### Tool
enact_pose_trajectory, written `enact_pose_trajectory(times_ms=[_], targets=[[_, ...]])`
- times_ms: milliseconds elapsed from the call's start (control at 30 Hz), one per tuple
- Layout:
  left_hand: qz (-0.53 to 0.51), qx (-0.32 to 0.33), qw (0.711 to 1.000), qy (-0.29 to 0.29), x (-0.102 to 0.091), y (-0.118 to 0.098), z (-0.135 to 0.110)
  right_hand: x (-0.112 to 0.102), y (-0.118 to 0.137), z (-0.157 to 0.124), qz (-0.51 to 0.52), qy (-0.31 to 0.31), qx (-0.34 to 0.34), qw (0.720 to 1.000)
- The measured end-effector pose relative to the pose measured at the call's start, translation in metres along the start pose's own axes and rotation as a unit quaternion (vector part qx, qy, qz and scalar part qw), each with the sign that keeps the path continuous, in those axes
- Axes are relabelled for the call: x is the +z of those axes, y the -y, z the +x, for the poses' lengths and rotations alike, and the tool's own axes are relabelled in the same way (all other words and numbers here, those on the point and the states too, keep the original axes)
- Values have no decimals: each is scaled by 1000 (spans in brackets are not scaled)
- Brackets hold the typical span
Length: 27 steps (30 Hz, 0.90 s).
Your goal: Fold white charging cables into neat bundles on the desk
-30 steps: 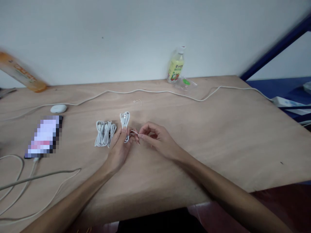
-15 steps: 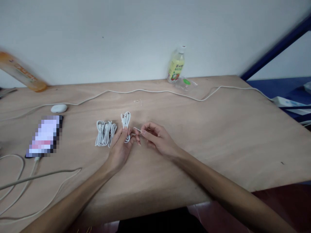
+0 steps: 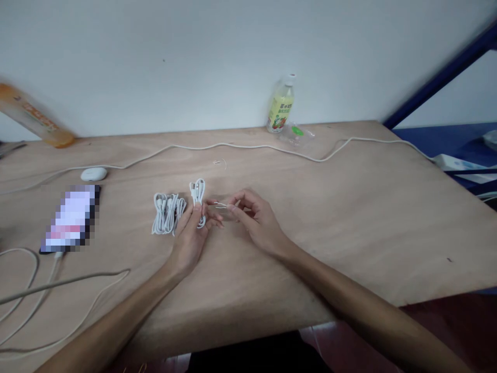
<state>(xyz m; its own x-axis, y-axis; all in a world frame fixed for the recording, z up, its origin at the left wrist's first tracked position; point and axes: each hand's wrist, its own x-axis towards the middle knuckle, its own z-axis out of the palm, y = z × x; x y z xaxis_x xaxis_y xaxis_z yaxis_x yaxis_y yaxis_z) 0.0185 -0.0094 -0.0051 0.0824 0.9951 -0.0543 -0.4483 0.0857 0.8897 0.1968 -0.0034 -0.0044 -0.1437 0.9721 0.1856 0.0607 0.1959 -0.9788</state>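
Note:
A coiled white cable (image 3: pixel 198 192) is pinched between the thumb and fingers of my left hand (image 3: pixel 193 233); its loops stick out above and below the thumb. Just right of it, my right hand (image 3: pixel 256 217) is closed, thumb against forefinger, on a thin white twist tie (image 3: pixel 220 205). The tie's two ends point left, close to the spread fingers of my left hand. Several coiled white cables (image 3: pixel 167 214) lie side by side on the wooden table (image 3: pixel 295 290), left of my left hand.
Loose tie pieces (image 3: pixel 219 163) lie behind my hands. A long white cord (image 3: pixel 248 147) crosses the table. At the back stand a yellow drink bottle (image 3: pixel 280 109) and a clear wrapper (image 3: pixel 298 134). A phone (image 3: pixel 70 220), a white case (image 3: pixel 93 174) and an orange bottle (image 3: pixel 58 137) are on the left.
My left hand and its cable have shifted slightly left. The twist tie now shows clear of the cable, both ends visible in my right hand's pinch.

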Motion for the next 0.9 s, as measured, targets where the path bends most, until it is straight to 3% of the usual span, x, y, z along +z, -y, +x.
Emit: enact_pose_trajectory(times_ms=[200,500,900], targets=[[3,-5,1000,2,-1,5,-2,0,2,-3,-75,-24,-61,995],[16,-98,991,95,4,4,-8,4,-7,-9,-201,-21,-181,963],[-10,-173,978,114,10,4,-15,7,-9,-11,-193,-15,-162,968]])
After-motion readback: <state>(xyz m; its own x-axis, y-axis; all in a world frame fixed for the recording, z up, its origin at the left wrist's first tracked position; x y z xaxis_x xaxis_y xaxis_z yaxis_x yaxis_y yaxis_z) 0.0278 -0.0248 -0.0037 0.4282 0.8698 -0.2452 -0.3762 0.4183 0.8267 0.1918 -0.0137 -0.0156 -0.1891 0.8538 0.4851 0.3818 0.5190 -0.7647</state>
